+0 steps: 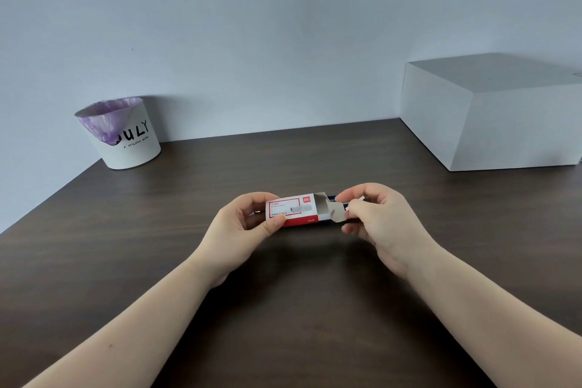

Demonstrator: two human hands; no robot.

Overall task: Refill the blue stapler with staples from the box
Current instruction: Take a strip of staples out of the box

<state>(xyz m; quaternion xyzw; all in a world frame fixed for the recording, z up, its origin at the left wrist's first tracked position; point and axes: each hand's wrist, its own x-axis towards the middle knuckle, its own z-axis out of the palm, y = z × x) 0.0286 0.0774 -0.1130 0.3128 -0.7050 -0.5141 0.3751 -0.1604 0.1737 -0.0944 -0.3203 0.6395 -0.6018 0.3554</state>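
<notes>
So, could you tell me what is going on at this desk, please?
A person holds a small red and white staple box above the dark desk. The left hand grips its closed end while the right hand works at the open flap end. A blue stapler barely shows behind the box.

Two bare hands: left hand (248, 224), right hand (378, 224). One small red-and-white cardboard staple box (291, 210), end flap open. One white paper bucket with purple liner (126, 135), far-left tabletop corner. One large white rectangular box (491, 116), far-right corner. One dark wood tabletop (283, 293).
</notes>
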